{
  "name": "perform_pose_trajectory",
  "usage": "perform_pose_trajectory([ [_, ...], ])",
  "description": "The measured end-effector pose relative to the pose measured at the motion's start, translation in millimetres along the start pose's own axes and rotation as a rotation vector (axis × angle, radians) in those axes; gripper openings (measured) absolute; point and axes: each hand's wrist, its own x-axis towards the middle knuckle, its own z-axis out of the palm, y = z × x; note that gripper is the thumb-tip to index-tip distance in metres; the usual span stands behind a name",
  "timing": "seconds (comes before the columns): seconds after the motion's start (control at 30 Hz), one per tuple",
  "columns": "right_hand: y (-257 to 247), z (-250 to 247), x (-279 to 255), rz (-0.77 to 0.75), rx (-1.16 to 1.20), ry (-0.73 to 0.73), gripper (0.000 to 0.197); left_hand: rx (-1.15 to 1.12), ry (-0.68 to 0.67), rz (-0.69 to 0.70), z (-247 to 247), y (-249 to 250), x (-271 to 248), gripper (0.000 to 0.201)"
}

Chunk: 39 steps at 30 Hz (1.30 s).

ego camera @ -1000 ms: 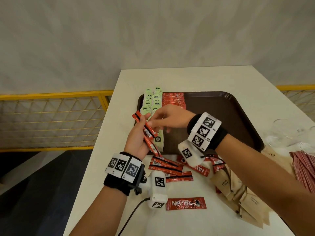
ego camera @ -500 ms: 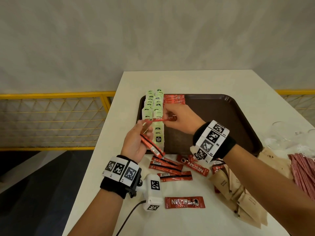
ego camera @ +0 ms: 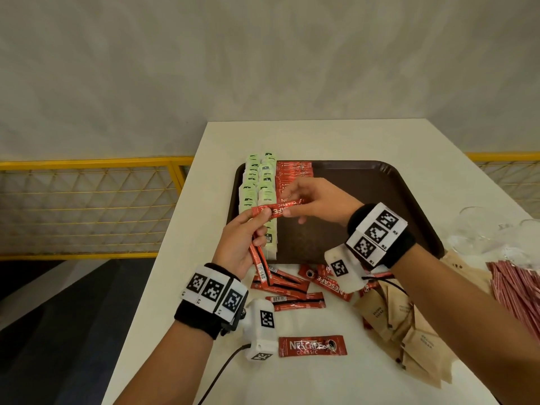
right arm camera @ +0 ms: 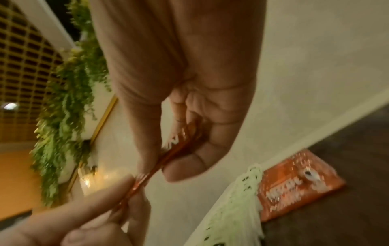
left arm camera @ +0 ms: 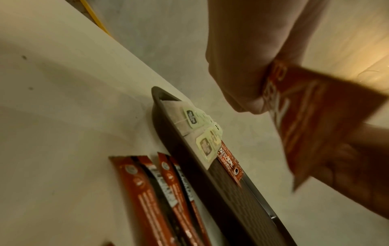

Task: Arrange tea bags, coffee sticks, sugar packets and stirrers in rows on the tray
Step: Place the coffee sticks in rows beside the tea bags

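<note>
A brown tray [ego camera: 365,182] holds two columns of green tea bags [ego camera: 257,182] along its left side, with a row of red coffee sticks [ego camera: 295,171] beside them. My left hand [ego camera: 258,222] grips a bundle of coffee sticks [ego camera: 258,258] upright over the tray's near left corner. My right hand [ego camera: 287,210] pinches a single coffee stick [ego camera: 277,208], held level above the tea bags; the left thumb touches its left end. In the right wrist view, thumb and finger of the right hand [right arm camera: 168,159] squeeze the stick [right arm camera: 181,138]. The left wrist view shows the stick [left arm camera: 315,119] blurred.
Loose coffee sticks [ego camera: 292,290] lie on the white table [ego camera: 306,381] in front of the tray, one [ego camera: 312,345] nearer me. Brown sugar packets [ego camera: 406,325] are piled at the right front, with red stirrers [ego camera: 520,287] and clear glasses [ego camera: 479,229] beyond. A yellow railing [ego camera: 87,206] runs along the left.
The right hand has drawn one stick out of the left hand's bundle and turned it level. The left thumb now rests on that stick's left end.
</note>
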Motion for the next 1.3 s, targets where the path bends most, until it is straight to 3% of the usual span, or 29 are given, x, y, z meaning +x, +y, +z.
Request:
perform_pose_trajectory([
  [0.13,3.2,4.1,-2.1,0.118,0.625,0.125,0.044,0.043,-0.011,-0.051,4.9,-2.9,-1.8,0.013],
  [0.2,7.0,8.5,-1.8,0.139,0.749,0.143,0.052,0.064,-0.001,-0.067,6.8,-5.5,-1.8,0.009],
  [0.37,11.2,19.0,-13.2,0.074,0.669,0.052,0.010,0.115,0.010,-0.105,7.1,-13.5,-1.6,0.007],
  [0.57,12.8,-24.0,8.5,0.094,0.424,0.201,0.018,0.129,0.004,-0.123,7.4,-15.9,-2.4,0.023],
  [0.7,32.5,-47.5,48.8,0.193,-0.317,0.126,0.035,-0.043,0.036,-0.110,-1.3,-10.3,1.3,0.023],
  [0.8,42.8,-38.3,68.1,0.253,-0.602,0.003,0.032,-0.079,0.029,-0.101,-7.7,-5.4,3.6,0.019],
  [1.1,52.4,-23.3,91.0,0.220,-0.783,-0.055,0.024,-0.125,0.049,-0.102,-21.3,-1.5,6.9,0.026],
  [1.3,54.6,-20.2,88.1,0.188,-0.878,-0.079,0.023,-0.115,0.039,-0.102,-19.3,-0.3,9.1,0.009],
])
